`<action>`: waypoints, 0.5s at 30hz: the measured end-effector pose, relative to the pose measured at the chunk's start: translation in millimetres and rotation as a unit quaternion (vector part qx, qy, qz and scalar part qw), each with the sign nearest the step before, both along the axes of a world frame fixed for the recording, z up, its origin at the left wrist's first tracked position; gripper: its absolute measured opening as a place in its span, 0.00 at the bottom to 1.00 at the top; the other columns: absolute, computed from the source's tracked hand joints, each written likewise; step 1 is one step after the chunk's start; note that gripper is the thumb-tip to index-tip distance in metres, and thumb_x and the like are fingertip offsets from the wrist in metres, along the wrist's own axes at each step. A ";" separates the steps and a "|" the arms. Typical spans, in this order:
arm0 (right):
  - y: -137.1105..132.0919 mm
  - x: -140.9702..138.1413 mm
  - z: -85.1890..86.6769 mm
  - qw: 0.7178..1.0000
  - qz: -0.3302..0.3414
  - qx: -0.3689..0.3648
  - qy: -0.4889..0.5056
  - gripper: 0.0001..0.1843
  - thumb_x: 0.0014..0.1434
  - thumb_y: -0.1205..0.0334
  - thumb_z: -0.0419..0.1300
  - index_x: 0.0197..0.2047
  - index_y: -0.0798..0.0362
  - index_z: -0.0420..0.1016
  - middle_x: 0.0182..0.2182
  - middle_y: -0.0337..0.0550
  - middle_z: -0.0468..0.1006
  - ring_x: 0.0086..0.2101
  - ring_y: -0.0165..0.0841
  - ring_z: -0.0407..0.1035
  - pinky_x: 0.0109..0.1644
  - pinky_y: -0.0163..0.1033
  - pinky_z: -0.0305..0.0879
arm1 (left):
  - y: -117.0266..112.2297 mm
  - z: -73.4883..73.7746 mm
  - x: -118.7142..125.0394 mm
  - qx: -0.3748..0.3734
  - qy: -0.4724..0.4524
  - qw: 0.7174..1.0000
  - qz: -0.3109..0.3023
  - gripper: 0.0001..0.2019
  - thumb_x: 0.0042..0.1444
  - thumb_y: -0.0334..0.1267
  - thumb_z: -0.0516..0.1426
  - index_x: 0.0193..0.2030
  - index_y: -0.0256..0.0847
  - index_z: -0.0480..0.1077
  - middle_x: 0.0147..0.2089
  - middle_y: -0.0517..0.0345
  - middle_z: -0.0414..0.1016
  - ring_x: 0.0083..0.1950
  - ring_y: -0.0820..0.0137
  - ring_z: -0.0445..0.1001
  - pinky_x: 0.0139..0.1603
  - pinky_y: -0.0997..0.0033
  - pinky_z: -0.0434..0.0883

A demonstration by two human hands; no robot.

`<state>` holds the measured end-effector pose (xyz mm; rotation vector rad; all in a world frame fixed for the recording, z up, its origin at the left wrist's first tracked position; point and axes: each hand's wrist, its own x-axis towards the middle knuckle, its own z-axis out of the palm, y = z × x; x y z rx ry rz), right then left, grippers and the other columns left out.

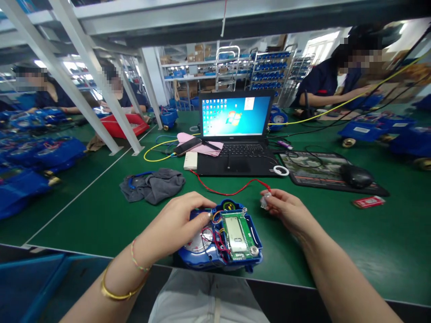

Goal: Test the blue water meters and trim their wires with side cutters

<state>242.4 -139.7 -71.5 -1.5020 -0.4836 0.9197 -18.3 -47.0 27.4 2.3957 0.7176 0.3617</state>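
A blue meter housing (198, 258) lies near the front edge of the green bench, its inside exposed. It carries a green circuit board with a grey display (235, 233) and several thin coloured wires. My left hand (183, 220) rests over the housing's left part, thumb and fingers closed around its upper rim. To the right of the housing, my right hand (283, 206) pinches a small clear connector with metal pins (264, 201). A red cable (229, 194) runs from this connector to a small white box (190, 161) beside the laptop.
A laptop (232, 157) stands open behind the housing. A grey cloth (155, 185) lies left, a mouse (357, 175) on its mat and a red packet (368, 202) right. Blue housings (43, 152) crowd the left bench. Metal posts (97, 80) rise there. Several people work nearby.
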 end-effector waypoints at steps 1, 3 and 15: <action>-0.2 0.0 -0.3 1.000 0.001 0.002 0.000 0.24 0.32 0.53 0.69 0.34 0.57 0.73 0.23 0.40 0.73 0.21 0.27 0.63 0.23 0.31 0.55 | 2.5 1.4 1.8 0.007 0.007 1.000 -0.002 0.07 0.57 0.34 0.52 0.36 0.41 0.71 0.39 0.60 0.74 0.42 0.69 0.72 0.45 0.69 0.67; -0.5 0.0 -0.6 1.000 0.002 0.007 0.000 0.25 0.32 0.53 0.69 0.34 0.57 0.73 0.23 0.39 0.72 0.21 0.26 0.63 0.23 0.31 0.55 | 5.3 2.2 4.1 0.031 0.009 0.999 0.001 0.07 0.57 0.34 0.51 0.32 0.40 0.69 0.34 0.60 0.73 0.37 0.70 0.71 0.39 0.70 0.66; -1.9 -3.3 4.5 0.999 -0.004 0.040 0.016 0.26 0.30 0.52 0.73 0.32 0.56 0.74 0.24 0.40 0.74 0.22 0.27 0.66 0.23 0.30 0.60 | -8.1 -3.7 -8.6 0.103 -0.106 0.988 0.042 0.08 0.62 0.36 0.48 0.37 0.41 0.66 0.37 0.58 0.69 0.40 0.69 0.69 0.41 0.70 0.66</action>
